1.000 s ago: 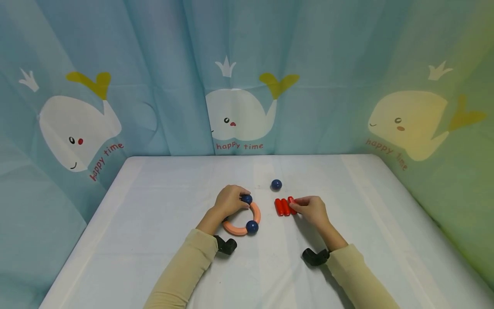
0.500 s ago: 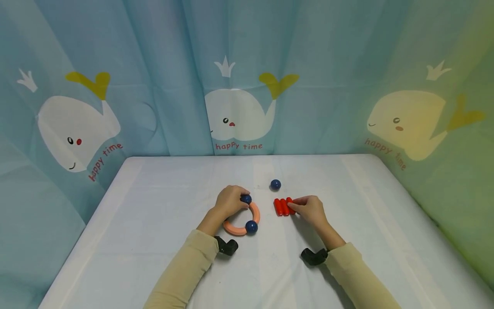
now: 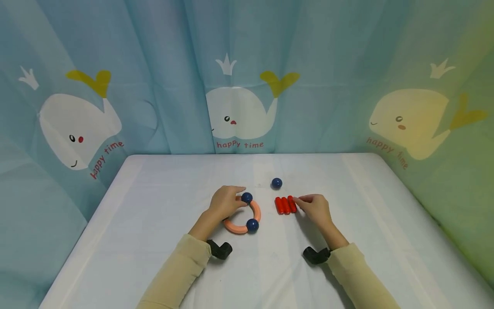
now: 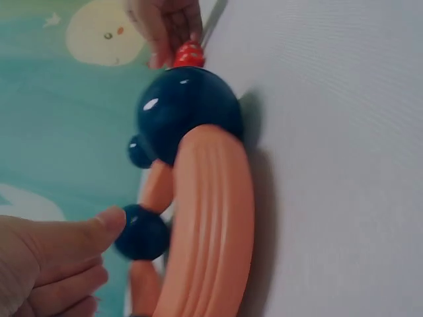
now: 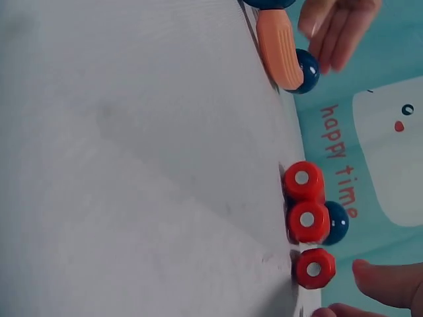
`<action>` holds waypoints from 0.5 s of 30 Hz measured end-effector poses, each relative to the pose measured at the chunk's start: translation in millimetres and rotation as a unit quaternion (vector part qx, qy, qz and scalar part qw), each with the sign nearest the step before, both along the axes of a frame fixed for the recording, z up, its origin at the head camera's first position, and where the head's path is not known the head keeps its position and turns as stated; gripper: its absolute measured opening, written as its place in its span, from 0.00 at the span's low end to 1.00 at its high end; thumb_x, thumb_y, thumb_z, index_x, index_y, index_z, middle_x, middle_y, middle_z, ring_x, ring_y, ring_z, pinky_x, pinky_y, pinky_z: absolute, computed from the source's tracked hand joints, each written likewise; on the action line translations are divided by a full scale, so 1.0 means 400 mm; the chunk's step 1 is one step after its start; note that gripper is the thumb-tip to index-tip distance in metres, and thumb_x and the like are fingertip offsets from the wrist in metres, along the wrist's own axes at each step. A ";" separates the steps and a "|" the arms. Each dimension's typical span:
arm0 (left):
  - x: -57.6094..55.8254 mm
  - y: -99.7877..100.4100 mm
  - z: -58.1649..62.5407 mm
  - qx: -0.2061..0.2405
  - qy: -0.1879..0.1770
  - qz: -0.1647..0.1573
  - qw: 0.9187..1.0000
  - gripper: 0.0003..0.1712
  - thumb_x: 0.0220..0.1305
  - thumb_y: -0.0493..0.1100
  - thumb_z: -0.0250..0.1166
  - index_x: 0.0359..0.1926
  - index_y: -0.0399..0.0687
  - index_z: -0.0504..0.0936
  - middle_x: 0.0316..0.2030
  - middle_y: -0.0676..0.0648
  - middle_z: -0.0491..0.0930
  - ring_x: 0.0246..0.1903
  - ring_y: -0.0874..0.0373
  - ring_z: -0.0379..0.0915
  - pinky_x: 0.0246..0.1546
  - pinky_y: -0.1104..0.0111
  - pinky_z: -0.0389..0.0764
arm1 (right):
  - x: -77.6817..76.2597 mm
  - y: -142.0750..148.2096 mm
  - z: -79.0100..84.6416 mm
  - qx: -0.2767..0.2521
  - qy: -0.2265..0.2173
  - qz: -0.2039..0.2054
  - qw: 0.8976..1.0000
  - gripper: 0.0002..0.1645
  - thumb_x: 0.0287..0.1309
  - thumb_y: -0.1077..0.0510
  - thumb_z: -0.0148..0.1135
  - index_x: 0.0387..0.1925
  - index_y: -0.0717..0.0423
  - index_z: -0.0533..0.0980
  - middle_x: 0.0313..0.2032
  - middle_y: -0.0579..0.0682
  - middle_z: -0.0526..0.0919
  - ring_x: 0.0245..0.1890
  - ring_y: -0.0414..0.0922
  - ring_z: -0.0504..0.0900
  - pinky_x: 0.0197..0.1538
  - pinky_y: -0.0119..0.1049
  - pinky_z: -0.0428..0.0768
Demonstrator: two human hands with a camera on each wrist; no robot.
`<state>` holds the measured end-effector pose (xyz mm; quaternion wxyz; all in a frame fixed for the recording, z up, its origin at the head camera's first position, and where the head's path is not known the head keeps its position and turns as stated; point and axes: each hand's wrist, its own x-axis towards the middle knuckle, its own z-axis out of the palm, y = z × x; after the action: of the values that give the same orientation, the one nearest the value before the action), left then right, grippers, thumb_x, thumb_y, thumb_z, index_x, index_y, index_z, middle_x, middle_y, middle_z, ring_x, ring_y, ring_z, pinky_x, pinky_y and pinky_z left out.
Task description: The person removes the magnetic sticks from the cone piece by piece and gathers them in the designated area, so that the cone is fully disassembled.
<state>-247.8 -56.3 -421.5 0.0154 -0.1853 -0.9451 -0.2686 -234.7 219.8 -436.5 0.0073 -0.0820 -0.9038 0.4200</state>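
Left hand [image 3: 225, 202] gapes around a peach-orange ring's [image 3: 256, 211] glossy navy ball [image 3: 247, 197]. Right hand [image 3: 315, 209] — digits parted — hangs beside three shiny red rods [image 3: 285, 205], toward the white tabletop's [image 3: 173, 184] far edge.

Head cam: high, forward-down over flat white table [image 3: 127, 231]. Wrist cams: low, close, rolled sideways; both catch orange-and-blue arc-and-ball ring [image 4: 215, 218].
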 end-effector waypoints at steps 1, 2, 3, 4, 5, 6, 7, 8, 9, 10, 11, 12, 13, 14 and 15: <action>0.008 -0.010 0.005 0.005 0.000 0.001 1.000 0.28 0.51 0.47 0.71 0.54 0.47 0.78 0.49 0.47 0.78 0.48 0.52 0.73 0.47 0.60 0.73 | 0.001 0.002 0.001 0.002 0.008 -0.001 1.000 0.21 0.57 0.52 0.61 0.41 0.69 0.79 0.36 0.59 0.81 0.32 0.49 0.75 0.31 0.33 0.75; 0.018 -0.021 0.009 0.009 0.000 0.000 1.000 0.28 0.51 0.47 0.71 0.54 0.48 0.78 0.49 0.48 0.78 0.49 0.51 0.73 0.48 0.59 0.73 | 0.003 0.003 0.001 0.004 0.017 -0.002 1.000 0.21 0.57 0.52 0.61 0.41 0.69 0.79 0.36 0.60 0.82 0.33 0.49 0.75 0.33 0.34 0.75; 0.028 -0.031 0.012 0.011 -0.002 -0.003 1.000 0.28 0.51 0.47 0.71 0.54 0.48 0.79 0.49 0.48 0.78 0.48 0.51 0.73 0.46 0.60 0.73 | 0.006 0.002 0.002 0.003 0.026 -0.003 1.000 0.21 0.57 0.53 0.61 0.42 0.69 0.79 0.37 0.60 0.82 0.34 0.50 0.76 0.34 0.35 0.75; 0.039 -0.042 0.013 0.013 -0.003 -0.011 1.000 0.28 0.51 0.47 0.71 0.54 0.49 0.78 0.49 0.48 0.78 0.46 0.53 0.74 0.44 0.62 0.74 | 0.010 0.000 0.004 0.002 0.034 -0.004 0.999 0.21 0.57 0.53 0.61 0.42 0.69 0.79 0.37 0.60 0.82 0.35 0.50 0.76 0.36 0.36 0.76; 0.050 -0.052 0.013 0.015 -0.005 -0.021 1.000 0.27 0.51 0.47 0.71 0.54 0.49 0.78 0.46 0.48 0.80 0.40 0.54 0.75 0.39 0.64 0.74 | 0.014 -0.005 0.006 0.000 0.042 -0.006 0.999 0.21 0.57 0.53 0.61 0.42 0.68 0.79 0.38 0.60 0.82 0.36 0.50 0.76 0.37 0.36 0.76; 0.062 -0.060 0.012 0.020 -0.010 -0.033 0.999 0.27 0.51 0.47 0.70 0.54 0.49 0.78 0.46 0.49 0.80 0.34 0.57 0.75 0.34 0.66 0.73 | 0.020 -0.011 0.008 -0.003 0.052 -0.005 0.999 0.20 0.57 0.54 0.61 0.42 0.68 0.79 0.38 0.60 0.82 0.36 0.50 0.77 0.38 0.37 0.76; 0.074 -0.068 0.011 0.024 -0.011 -0.048 0.998 0.27 0.52 0.46 0.70 0.54 0.49 0.79 0.45 0.50 0.80 0.29 0.59 0.73 0.30 0.68 0.70 | 0.026 -0.019 0.011 -0.008 0.061 -0.005 0.998 0.20 0.56 0.54 0.62 0.42 0.68 0.79 0.37 0.60 0.82 0.36 0.50 0.77 0.37 0.38 0.77; 0.086 -0.074 0.009 0.025 -0.013 -0.066 0.997 0.27 0.52 0.46 0.70 0.54 0.48 0.78 0.41 0.50 0.82 0.23 0.61 0.69 0.26 0.69 0.67 | 0.032 -0.028 0.013 -0.013 0.067 0.000 0.998 0.20 0.55 0.55 0.62 0.42 0.68 0.79 0.37 0.60 0.82 0.36 0.50 0.78 0.37 0.38 0.77; 0.096 -0.079 0.006 0.023 -0.010 -0.084 0.996 0.26 0.52 0.46 0.70 0.54 0.47 0.78 0.37 0.51 0.82 0.19 0.63 0.63 0.23 0.70 0.64 | 0.038 -0.039 0.016 -0.018 0.073 0.007 0.997 0.19 0.55 0.55 0.63 0.42 0.68 0.79 0.37 0.59 0.82 0.36 0.50 0.78 0.37 0.37 0.77; 0.105 -0.082 0.004 0.021 -0.007 -0.099 0.995 0.26 0.53 0.45 0.69 0.54 0.47 0.78 0.31 0.52 0.82 0.17 0.64 0.59 0.22 0.70 0.63 | 0.044 -0.050 0.019 -0.024 0.074 0.015 0.997 0.19 0.54 0.56 0.63 0.42 0.68 0.79 0.37 0.59 0.82 0.36 0.50 0.79 0.36 0.35 0.77; 0.112 -0.083 0.003 0.019 -0.001 -0.110 0.994 0.26 0.53 0.46 0.69 0.54 0.47 0.79 0.26 0.53 0.80 0.15 0.65 0.56 0.22 0.70 0.63 | 0.049 -0.060 0.023 -0.028 0.077 0.021 0.996 0.19 0.54 0.56 0.64 0.42 0.68 0.79 0.37 0.58 0.83 0.35 0.49 0.79 0.35 0.34 0.78; 0.118 -0.083 0.002 0.017 0.006 -0.120 0.993 0.25 0.53 0.46 0.69 0.54 0.46 0.79 0.25 0.54 0.80 0.15 0.66 0.55 0.23 0.71 0.65 | 0.054 -0.071 0.026 -0.032 0.080 0.026 0.996 0.19 0.53 0.57 0.65 0.42 0.68 0.79 0.36 0.58 0.83 0.35 0.49 0.79 0.35 0.33 0.78; 0.122 -0.082 0.001 0.011 0.014 -0.127 0.992 0.25 0.53 0.46 0.69 0.54 0.46 0.79 0.22 0.55 0.78 0.14 0.67 0.55 0.24 0.71 0.66 | 0.058 -0.080 0.029 -0.035 0.081 0.030 0.996 0.19 0.52 0.57 0.66 0.41 0.68 0.80 0.36 0.58 0.83 0.34 0.49 0.80 0.34 0.31 0.77; 0.125 -0.081 0.001 0.010 0.016 -0.130 0.991 0.25 0.53 0.47 0.69 0.53 0.46 0.79 0.19 0.54 0.77 0.14 0.67 0.55 0.25 0.71 0.67 | 0.061 -0.089 0.031 -0.037 0.081 0.036 0.995 0.19 0.52 0.57 0.66 0.41 0.68 0.80 0.35 0.58 0.83 0.34 0.49 0.80 0.35 0.31 0.77; 0.127 -0.080 0.002 0.011 0.018 -0.129 0.991 0.26 0.53 0.47 0.69 0.53 0.46 0.79 0.22 0.54 0.79 0.14 0.68 0.57 0.26 0.70 0.69 | 0.063 -0.097 0.032 -0.038 0.082 0.037 0.995 0.19 0.52 0.57 0.66 0.41 0.68 0.80 0.35 0.58 0.83 0.34 0.49 0.80 0.36 0.30 0.77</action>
<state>-197.0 -88.2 -420.9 -0.0005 -0.3103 -0.9100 -0.2751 -209.7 181.0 -423.5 0.0626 -0.0135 -0.8860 0.4593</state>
